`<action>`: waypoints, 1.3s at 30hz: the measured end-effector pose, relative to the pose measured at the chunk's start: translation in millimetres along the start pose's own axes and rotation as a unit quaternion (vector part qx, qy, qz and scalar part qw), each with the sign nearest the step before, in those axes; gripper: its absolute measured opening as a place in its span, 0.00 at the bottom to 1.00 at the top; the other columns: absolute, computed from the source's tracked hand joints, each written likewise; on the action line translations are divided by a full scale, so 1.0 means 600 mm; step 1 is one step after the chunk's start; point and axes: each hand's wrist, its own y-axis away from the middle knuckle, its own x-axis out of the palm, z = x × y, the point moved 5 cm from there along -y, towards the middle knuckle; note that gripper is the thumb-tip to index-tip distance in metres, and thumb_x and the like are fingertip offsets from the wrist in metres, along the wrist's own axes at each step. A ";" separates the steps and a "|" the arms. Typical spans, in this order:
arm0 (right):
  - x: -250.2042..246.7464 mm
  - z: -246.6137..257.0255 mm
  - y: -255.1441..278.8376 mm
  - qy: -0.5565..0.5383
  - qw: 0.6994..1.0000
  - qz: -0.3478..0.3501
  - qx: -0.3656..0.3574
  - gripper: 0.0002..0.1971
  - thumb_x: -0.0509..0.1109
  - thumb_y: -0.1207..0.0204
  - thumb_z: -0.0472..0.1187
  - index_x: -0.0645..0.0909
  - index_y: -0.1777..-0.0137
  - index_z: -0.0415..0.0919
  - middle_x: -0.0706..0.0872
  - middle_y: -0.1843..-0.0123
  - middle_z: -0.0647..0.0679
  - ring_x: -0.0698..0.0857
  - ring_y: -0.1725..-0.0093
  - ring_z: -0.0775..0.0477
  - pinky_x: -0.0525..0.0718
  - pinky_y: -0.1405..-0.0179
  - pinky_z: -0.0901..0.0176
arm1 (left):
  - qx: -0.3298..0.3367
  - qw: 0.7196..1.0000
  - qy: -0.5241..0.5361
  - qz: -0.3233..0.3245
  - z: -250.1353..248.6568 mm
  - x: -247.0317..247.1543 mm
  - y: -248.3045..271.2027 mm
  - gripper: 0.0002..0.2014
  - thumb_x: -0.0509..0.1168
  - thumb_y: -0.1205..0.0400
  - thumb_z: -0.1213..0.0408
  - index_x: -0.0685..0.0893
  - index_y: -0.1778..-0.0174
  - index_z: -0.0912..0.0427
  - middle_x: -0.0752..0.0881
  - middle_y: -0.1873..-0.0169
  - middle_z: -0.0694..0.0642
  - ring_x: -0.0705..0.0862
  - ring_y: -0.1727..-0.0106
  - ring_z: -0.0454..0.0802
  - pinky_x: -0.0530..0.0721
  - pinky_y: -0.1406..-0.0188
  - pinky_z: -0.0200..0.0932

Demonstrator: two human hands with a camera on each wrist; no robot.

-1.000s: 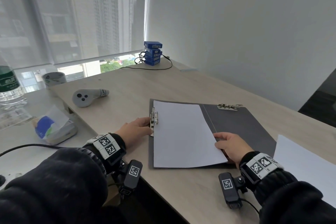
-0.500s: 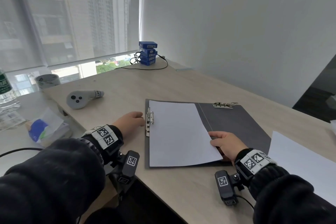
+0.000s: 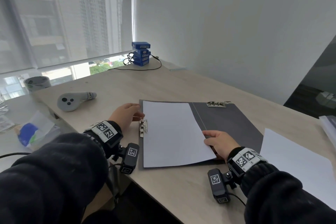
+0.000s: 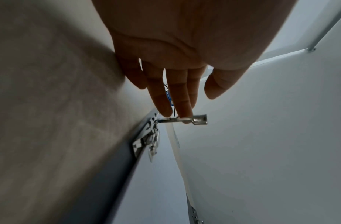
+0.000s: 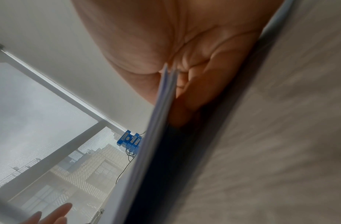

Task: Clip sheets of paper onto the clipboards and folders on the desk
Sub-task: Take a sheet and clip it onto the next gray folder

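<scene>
Open grey folder [image 3: 227, 123] flat near desk [image 3: 163, 87] front edge, white sheet [image 3: 171, 132] on its left half. Left hand [image 3: 125, 114] open, straight fingertips [image 4: 183, 112] on raised clip lever [image 4: 192, 120] at folder's left edge. Right hand [image 3: 221, 143] pinching sheet's right edge.

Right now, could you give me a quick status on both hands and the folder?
Left hand open, fingertips on raised clip lever. Right hand pinching sheets at right edge. Folder open flat on desk; paper lies by clip. Nothing blocking.
</scene>
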 end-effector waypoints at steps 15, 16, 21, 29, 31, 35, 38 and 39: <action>-0.003 -0.001 0.000 -0.014 1.000 0.006 -0.006 0.18 0.63 0.20 0.24 0.84 0.35 0.40 0.91 0.44 0.39 0.89 0.58 0.41 0.90 0.58 0.54 | -0.018 0.987 -0.146 0.072 0.026 -0.006 -0.005 0.10 0.73 0.21 0.52 0.90 0.46 0.50 0.90 0.54 0.55 0.86 0.54 0.50 0.75 0.67 0.39; -0.003 -0.003 -0.002 -0.014 1.000 0.006 -0.005 0.18 0.64 0.20 0.24 0.84 0.34 0.39 0.91 0.44 0.39 0.90 0.55 0.39 0.90 0.52 0.50 | -0.022 0.986 -0.140 0.083 0.028 -0.002 -0.009 0.12 0.74 0.21 0.55 0.88 0.43 0.52 0.90 0.53 0.55 0.85 0.54 0.50 0.74 0.69 0.38; -0.004 -0.006 -0.005 -0.006 1.000 0.009 -0.004 0.19 0.65 0.20 0.26 0.84 0.33 0.41 0.92 0.45 0.38 0.90 0.54 0.38 0.89 0.48 0.44 | -0.073 0.959 -0.216 0.170 0.031 0.000 -0.025 0.20 0.78 0.26 0.58 0.79 0.43 0.44 0.86 0.53 0.56 0.81 0.60 0.49 0.76 0.64 0.39; -0.005 -0.006 -0.004 -0.016 1.000 0.020 -0.008 0.19 0.63 0.19 0.25 0.85 0.36 0.44 0.92 0.53 0.41 0.88 0.72 0.52 0.84 0.75 0.63 | -0.085 0.897 -0.397 0.176 0.023 0.005 -0.048 0.39 0.82 0.32 0.53 0.74 0.26 0.44 0.86 0.52 0.52 0.86 0.54 0.51 0.85 0.55 0.47; -0.006 -0.006 -0.002 -0.023 0.999 0.023 -0.006 0.19 0.62 0.19 0.25 0.85 0.38 0.46 0.91 0.55 0.41 0.87 0.74 0.52 0.83 0.78 0.64 | -0.074 0.884 -0.432 0.162 0.028 0.011 -0.052 0.45 0.83 0.34 0.49 0.70 0.23 0.46 0.85 0.49 0.52 0.86 0.45 0.54 0.84 0.38 0.54; -0.005 -0.004 -0.002 -0.015 1.000 0.024 -0.006 0.19 0.62 0.19 0.26 0.85 0.41 0.49 0.92 0.57 0.44 0.87 0.74 0.52 0.81 0.79 0.64 | -0.055 0.884 -0.441 0.144 0.028 0.016 -0.051 0.46 0.82 0.33 0.49 0.67 0.21 0.48 0.83 0.51 0.50 0.84 0.43 0.55 0.82 0.35 0.54; -0.008 -0.003 0.001 -0.020 1.000 0.020 -0.007 0.17 0.63 0.18 0.27 0.83 0.40 0.49 0.91 0.56 0.45 0.87 0.73 0.52 0.81 0.79 0.64 | -0.055 0.899 -0.410 0.143 0.032 0.011 -0.053 0.44 0.82 0.32 0.52 0.69 0.21 0.46 0.83 0.51 0.51 0.84 0.44 0.54 0.83 0.39 0.50; -0.009 -0.003 0.003 -0.026 0.999 0.019 -0.006 0.17 0.63 0.18 0.27 0.83 0.39 0.48 0.91 0.55 0.45 0.87 0.73 0.52 0.81 0.80 0.64 | -0.052 0.905 -0.396 0.145 0.033 0.011 -0.054 0.43 0.82 0.31 0.53 0.70 0.21 0.46 0.82 0.53 0.50 0.84 0.46 0.53 0.82 0.42 0.47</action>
